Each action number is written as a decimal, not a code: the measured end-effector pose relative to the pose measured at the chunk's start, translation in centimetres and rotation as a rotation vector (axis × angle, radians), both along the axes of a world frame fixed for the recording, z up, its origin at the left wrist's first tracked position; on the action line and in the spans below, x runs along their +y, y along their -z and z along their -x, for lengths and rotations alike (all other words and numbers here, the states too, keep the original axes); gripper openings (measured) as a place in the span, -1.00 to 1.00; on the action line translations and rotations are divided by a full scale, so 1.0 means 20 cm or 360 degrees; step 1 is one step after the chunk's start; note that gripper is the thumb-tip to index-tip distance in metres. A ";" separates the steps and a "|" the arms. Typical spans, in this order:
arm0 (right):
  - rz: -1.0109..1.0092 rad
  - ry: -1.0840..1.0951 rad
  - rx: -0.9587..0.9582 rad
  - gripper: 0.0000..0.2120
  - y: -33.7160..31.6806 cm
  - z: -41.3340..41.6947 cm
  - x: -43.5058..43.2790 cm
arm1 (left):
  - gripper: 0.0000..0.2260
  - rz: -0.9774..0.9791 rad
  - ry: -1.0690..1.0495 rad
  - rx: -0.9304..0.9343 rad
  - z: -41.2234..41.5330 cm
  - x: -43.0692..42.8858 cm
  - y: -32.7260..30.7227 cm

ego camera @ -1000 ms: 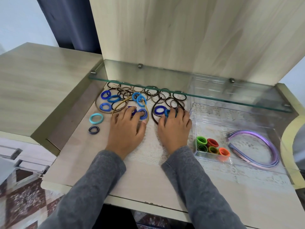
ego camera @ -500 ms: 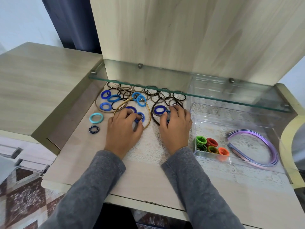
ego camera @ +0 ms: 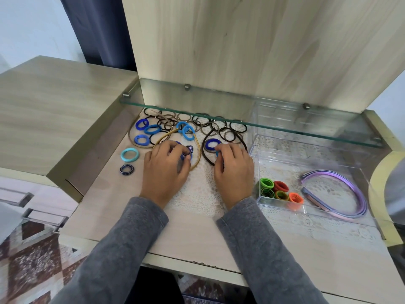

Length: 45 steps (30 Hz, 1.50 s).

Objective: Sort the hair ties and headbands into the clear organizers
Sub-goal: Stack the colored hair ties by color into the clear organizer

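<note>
**Entry: loose hair ties, mid-sort — snag risk**

Left hand [ego camera: 166, 170]: fingers curled, pinching a striped tie [ego camera: 189, 149] inside the gold headband [ego camera: 198, 150]. Right hand [ego camera: 233, 170]: pinching a blue tie [ego camera: 217, 152] beside the brown headband [ego camera: 206, 156]. Organizer [ego camera: 282, 202] near right. Lifting could drag a headband along.

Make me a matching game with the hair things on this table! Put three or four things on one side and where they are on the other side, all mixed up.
Things:
1. purple headbands
2. green, red and orange hair ties
3. light teal hair tie
4. gold headband

Places:
A. lying alone on the table, left of the left hand
B. in the small near corner of the clear organizer
C. curving around the left hand's fingertips
D. in the big part of the clear organizer, far right

Pairs: 1-D, 2-B, 3-A, 4-C
</note>
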State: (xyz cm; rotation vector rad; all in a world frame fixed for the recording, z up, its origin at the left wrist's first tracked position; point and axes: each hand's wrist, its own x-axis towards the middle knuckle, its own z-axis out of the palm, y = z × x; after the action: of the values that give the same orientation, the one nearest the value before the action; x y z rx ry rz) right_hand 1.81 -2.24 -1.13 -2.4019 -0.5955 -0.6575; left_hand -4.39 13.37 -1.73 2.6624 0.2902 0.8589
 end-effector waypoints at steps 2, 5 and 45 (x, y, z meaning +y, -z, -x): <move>0.0005 -0.0048 0.0003 -0.77 0.01 0.01 -0.01 | -0.84 -0.0060 0.0008 -0.0105 0.02 -0.01 -0.01; 0.0020 -0.0191 0.0016 -0.82 0.02 0.04 -0.03 | -0.87 -0.0176 0.0040 -0.0220 0.04 -0.02 -0.03; 0.0347 -0.0441 0.0046 -0.89 0.04 0.10 -0.09 | -0.83 -0.0116 0.0377 0.0144 0.26 0.02 -0.02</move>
State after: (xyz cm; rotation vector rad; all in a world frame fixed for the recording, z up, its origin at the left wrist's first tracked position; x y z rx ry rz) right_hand -0.17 -3.97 -1.89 -2.4557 -1.0108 -0.4580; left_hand -9.53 13.72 -1.36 2.7357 -0.0375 0.6888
